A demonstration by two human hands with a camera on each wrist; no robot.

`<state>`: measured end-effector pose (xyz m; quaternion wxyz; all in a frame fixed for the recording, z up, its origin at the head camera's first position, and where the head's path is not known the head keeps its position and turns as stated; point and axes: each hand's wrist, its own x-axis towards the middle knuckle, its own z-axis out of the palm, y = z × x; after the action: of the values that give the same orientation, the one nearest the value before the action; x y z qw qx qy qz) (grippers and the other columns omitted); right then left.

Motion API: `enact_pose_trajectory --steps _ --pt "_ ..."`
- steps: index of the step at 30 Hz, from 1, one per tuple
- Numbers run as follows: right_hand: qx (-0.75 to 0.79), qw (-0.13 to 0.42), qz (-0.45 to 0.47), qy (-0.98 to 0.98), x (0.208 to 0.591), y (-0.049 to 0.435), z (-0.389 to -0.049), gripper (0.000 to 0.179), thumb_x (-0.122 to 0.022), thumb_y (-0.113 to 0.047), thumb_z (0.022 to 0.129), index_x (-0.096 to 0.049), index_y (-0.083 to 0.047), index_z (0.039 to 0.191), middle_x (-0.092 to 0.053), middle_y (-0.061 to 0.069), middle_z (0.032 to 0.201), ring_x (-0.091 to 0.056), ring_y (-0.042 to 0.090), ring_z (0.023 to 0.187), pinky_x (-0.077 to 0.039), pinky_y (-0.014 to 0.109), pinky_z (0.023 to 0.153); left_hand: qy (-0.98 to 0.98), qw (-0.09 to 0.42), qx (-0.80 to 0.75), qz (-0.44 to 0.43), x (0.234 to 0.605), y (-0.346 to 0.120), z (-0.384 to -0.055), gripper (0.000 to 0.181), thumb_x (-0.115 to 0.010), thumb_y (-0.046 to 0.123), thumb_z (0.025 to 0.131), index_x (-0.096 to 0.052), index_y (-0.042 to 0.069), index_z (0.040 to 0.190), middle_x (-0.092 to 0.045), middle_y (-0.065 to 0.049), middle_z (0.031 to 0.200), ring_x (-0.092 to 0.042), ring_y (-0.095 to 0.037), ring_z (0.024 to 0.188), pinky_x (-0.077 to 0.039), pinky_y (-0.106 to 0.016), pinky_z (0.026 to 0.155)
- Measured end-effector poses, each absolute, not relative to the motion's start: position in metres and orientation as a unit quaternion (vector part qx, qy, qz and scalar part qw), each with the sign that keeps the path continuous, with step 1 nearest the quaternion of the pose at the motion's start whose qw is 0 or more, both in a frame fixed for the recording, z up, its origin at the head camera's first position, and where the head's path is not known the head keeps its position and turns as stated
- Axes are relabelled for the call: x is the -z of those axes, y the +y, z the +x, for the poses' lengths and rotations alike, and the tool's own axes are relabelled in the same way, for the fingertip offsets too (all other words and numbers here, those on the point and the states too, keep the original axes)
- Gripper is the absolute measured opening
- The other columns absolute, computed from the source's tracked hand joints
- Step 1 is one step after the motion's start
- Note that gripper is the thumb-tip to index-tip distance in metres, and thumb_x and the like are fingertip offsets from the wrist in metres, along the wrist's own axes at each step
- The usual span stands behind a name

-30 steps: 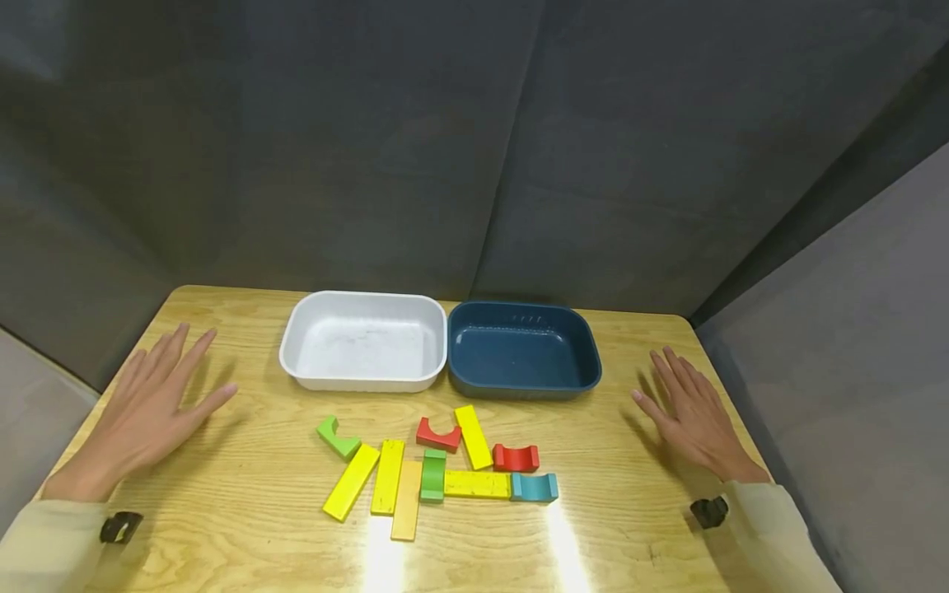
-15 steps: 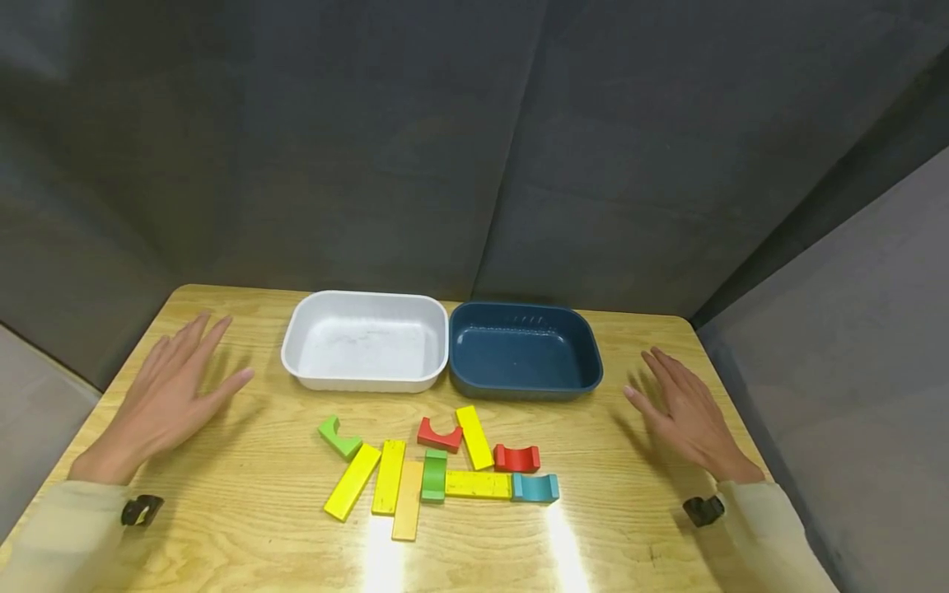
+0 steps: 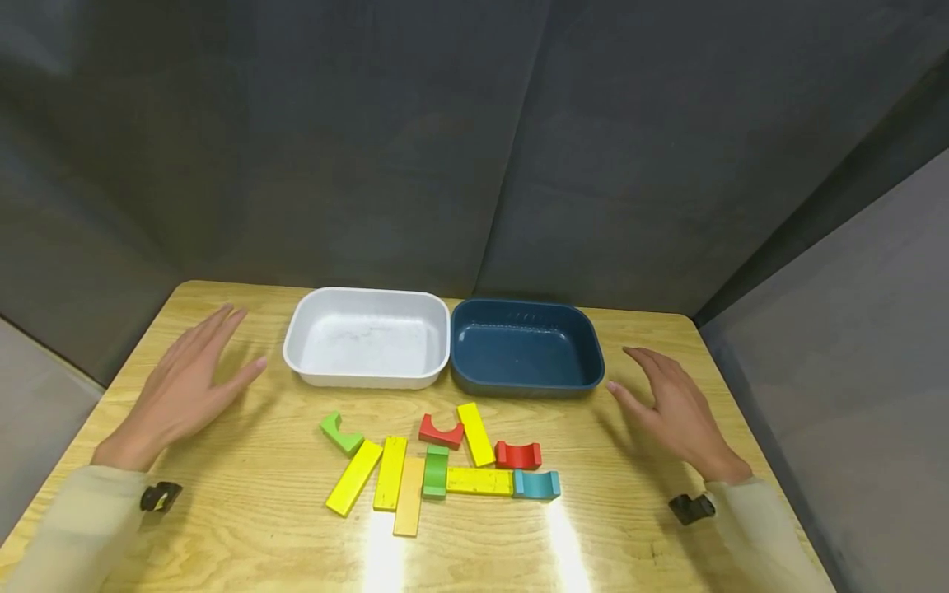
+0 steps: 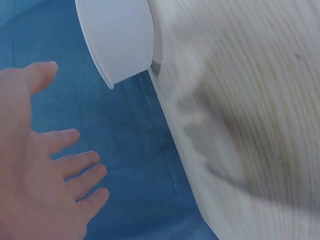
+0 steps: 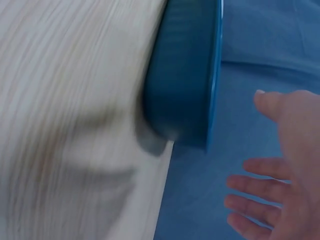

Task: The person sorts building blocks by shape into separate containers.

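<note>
My left hand (image 3: 181, 387) hovers over the table's left side, fingers extended and thumb apart, holding nothing. To its right stands a white tray (image 3: 366, 382), also partly seen in the left wrist view. Over the right side is my right hand (image 3: 675, 412), fingers relaxed, its thumb near the right end of a dark blue tray (image 3: 526, 390). In front of the trays lie several toy blocks: yellow planks (image 3: 354, 478), an orange plank (image 3: 409, 497), a green bridge block (image 3: 435, 473), a light green arch block (image 3: 341, 434), red arch blocks (image 3: 517, 455) and a blue arch block (image 3: 536, 485).
The wooden table (image 3: 245, 527) has rounded far corners. Dark cloth (image 3: 356, 148) hangs behind it, and a grey panel (image 3: 853, 329) stands along the right side. Both trays sit side by side near the far edge.
My left hand has moved right, toward the white tray. My right hand has moved left, toward the dark blue tray. The blocks and trays stay in place.
</note>
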<state>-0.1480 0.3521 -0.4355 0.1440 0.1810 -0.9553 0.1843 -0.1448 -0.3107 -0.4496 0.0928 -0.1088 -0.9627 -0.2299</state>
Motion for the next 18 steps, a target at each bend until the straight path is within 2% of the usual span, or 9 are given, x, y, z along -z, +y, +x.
enact_pose_trajectory --steps 3,7,11,18 --pt "-0.191 0.140 0.180 -0.955 0.429 0.341 -0.145 0.064 -0.077 -0.034 0.101 -0.056 -0.004 0.153 -0.057 0.023 0.152 -0.053 0.048 0.137 -0.045 0.071 0.106 -0.960 0.083 0.245 -0.103 0.447 -0.307 -0.146 0.086 -0.062 0.052 0.106 -0.020 0.020 0.174 -0.016 -0.012 0.179 -0.021 -0.049 0.160 -0.019 -0.074 0.124" --pt "-0.193 0.146 0.191 -0.951 0.423 0.328 -0.144 0.061 -0.080 -0.028 0.099 -0.058 -0.003 0.150 -0.061 0.021 0.147 -0.062 0.043 0.127 -0.054 0.067 0.096 -0.957 0.066 0.267 -0.091 0.445 -0.301 -0.148 0.084 -0.060 0.053 0.107 -0.020 0.022 0.174 -0.016 -0.011 0.180 -0.021 -0.050 0.160 -0.026 -0.083 0.113" --pt "-0.188 0.153 0.207 -0.948 0.420 0.318 -0.143 0.056 -0.082 -0.023 0.097 -0.063 -0.002 0.144 -0.066 0.019 0.139 -0.068 0.039 0.117 -0.061 0.061 0.083 -0.955 0.064 0.274 -0.090 0.444 -0.296 -0.150 0.082 -0.060 0.052 0.107 -0.024 0.019 0.173 -0.021 -0.015 0.178 -0.025 -0.052 0.157 -0.028 -0.082 0.113" --pt "-0.184 0.146 0.230 -0.944 0.416 0.297 -0.141 0.045 -0.082 -0.024 0.097 -0.070 -0.003 0.135 -0.072 0.015 0.130 -0.072 0.036 0.112 -0.064 0.054 0.079 -0.956 0.056 0.274 -0.091 0.441 -0.291 -0.153 0.081 -0.061 0.054 0.107 -0.030 0.014 0.171 -0.027 -0.018 0.175 -0.029 -0.052 0.156 -0.029 -0.079 0.115"
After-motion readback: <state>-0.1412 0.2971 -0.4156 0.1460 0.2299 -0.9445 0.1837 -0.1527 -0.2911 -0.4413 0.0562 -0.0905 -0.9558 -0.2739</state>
